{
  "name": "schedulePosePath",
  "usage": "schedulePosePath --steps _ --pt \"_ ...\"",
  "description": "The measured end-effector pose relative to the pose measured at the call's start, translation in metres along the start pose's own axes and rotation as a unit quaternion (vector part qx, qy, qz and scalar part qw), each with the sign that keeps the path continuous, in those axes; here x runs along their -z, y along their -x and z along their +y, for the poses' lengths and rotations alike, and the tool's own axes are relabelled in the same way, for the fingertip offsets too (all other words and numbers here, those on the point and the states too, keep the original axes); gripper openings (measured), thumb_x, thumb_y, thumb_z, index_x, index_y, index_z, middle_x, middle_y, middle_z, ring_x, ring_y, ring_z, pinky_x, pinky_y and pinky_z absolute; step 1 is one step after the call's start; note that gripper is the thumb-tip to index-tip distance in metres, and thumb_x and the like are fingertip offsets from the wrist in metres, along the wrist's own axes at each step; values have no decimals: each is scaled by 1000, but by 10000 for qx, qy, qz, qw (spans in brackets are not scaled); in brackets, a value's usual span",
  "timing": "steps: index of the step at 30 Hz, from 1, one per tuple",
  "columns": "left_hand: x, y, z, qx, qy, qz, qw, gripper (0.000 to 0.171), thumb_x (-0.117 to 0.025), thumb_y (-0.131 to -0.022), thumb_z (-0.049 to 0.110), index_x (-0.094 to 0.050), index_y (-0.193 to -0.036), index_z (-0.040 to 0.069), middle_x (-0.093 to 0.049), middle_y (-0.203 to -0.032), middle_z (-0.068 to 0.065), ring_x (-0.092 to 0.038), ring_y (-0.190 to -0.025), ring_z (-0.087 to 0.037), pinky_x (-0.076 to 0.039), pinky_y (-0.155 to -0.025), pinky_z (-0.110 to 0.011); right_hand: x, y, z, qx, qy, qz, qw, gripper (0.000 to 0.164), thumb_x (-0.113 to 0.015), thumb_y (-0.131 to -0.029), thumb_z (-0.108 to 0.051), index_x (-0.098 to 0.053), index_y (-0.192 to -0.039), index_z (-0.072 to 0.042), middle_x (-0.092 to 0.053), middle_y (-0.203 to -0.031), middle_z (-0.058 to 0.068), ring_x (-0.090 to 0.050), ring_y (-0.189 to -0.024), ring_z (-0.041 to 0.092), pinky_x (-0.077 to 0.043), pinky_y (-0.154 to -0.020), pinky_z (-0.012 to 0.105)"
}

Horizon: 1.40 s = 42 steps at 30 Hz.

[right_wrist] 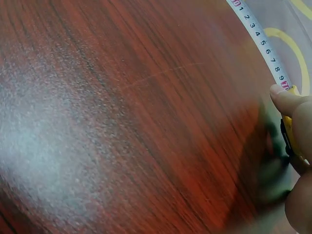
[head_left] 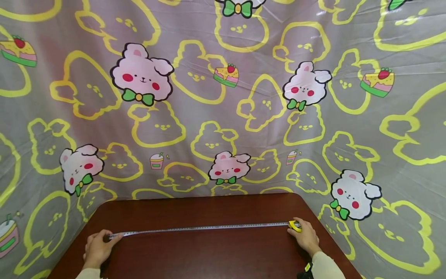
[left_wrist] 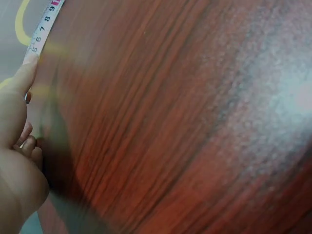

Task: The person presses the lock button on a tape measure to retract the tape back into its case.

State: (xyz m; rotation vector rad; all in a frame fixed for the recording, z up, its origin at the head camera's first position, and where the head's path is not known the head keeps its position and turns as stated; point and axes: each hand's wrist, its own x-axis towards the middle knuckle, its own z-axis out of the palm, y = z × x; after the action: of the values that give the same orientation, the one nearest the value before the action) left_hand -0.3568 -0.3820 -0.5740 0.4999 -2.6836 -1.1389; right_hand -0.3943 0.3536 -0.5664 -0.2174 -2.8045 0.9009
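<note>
Pinches the end of a silver-white measuring tape (head_left: pixel 205 228) in the fingers of the left hand (head_left: pixel 98 248), and grasps the yellow tape case (head_left: pixel 295 226) in the fingers of the right hand (head_left: pixel 306 235). Spans the gap from left fingertips to right in one nearly straight line, across most of the width of a dark red-brown tabletop (head_left: pixel 205 255). Leaves a narrow margin of wood outside the left fingers before the left edge, and another outside the right fingers before the right edge. Leaves more room ahead of both sets of fingers, up to the far edge and its rounded corners, and a broad stretch between them on the near side. Carries streaked dark grain under a glossy finish. Gives way, beyond the fingers and to either side, to a grey curtain (head_left: pixel 188 112) printed with yellow outlines, rabbit heads and cake slices. Shows only from the head both hands together, plus pale sleeves (head_left: pixel 327 267) behind the fingers. Adds, from the left wrist, legible figures just past the thumb tip and glare (left_wrist: pixel 292 92) well right of the fingers; from the right wrist, a red-boxed mark beside the thumb tip. Cannot tell contact from clearance between tape and wood.
</note>
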Motion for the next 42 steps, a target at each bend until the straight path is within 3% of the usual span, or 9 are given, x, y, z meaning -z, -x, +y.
schedulePosePath --steps 4,9,13,18,23,29,32,36,42 --pt "5 -1 4 -55 -5 -195 9998 71 -69 -91 61 -50 -119 -2 -23 -136 -43 -21 -128 -68 -26 -92 -77 6 -1 -1 217 -207 106 9995 61 -78 -94 -25 -52 -144 0 -46 -140 35 -50 -120 53 -41 -91 68" --pt "16 -4 5 -601 213 -416 9971 56 -70 -97 49 -52 -108 -3 -33 -128 -41 -18 -128 -61 -24 -97 -74 14 -2 -1 574 -551 261 9965 60 -79 -92 -17 -53 -141 5 -48 -135 37 -50 -119 50 -41 -96 62" --pt "27 -8 8 -1058 348 -470 9927 38 -72 -100 34 -57 -98 0 -54 -111 -25 -43 -116 -47 -43 -90 -56 23 -2 -2 511 -776 236 9954 64 -77 -95 -21 -49 -146 4 -43 -140 37 -47 -122 52 -40 -99 64" --pt "44 -10 11 -725 946 -1098 9868 39 -68 -102 37 -58 -108 -1 -57 -114 -14 -59 -101 -23 -52 -80 -40 36 -3 -8 406 -1071 215 9932 65 -74 -98 -21 -45 -149 5 -38 -142 37 -42 -125 53 -37 -103 64" --pt "57 -3 15 -253 2376 -1520 9591 26 -68 -103 28 -60 -104 4 -64 -112 -6 -70 -99 -14 -56 -87 -39 51 -3 -18 473 -1258 173 9908 64 -75 -98 -20 -46 -148 7 -47 -137 37 -51 -117 47 -46 -95 55" --pt "73 3 24 -325 3359 -1333 9319 5 -69 -102 17 -68 -101 12 -67 -96 8 -67 -91 -7 -56 -80 -26 70 -2 -27 388 -1562 151 9868 64 -79 -95 -26 -50 -144 2 -50 -136 31 -53 -112 40 -48 -86 41" --pt "80 5 30 -464 3339 -1089 9351 3 -70 -101 16 -71 -100 13 -67 -94 11 -65 -88 -5 -55 -76 -24 77 -1 -30 389 -1667 130 9851 62 -79 -94 -26 -51 -142 1 -49 -135 29 -53 -111 39 -47 -83 38" --pt "89 5 38 -650 2898 -790 9516 8 -72 -100 24 -72 -99 16 -66 -92 14 -63 -86 -3 -54 -74 -23 85 -1 -36 465 -1691 128 9844 59 -78 -95 -23 -52 -143 0 -51 -135 29 -55 -109 37 -47 -83 38" --pt "98 4 45 -932 2313 -361 9677 25 -70 -101 31 -68 -103 6 -63 -92 15 -60 -84 -1 -53 -71 -24 95 -3 -48 667 -1695 -13 9833 61 -76 -97 -25 -52 -147 0 -55 -134 27 -58 -106 34 -48 -84 38"
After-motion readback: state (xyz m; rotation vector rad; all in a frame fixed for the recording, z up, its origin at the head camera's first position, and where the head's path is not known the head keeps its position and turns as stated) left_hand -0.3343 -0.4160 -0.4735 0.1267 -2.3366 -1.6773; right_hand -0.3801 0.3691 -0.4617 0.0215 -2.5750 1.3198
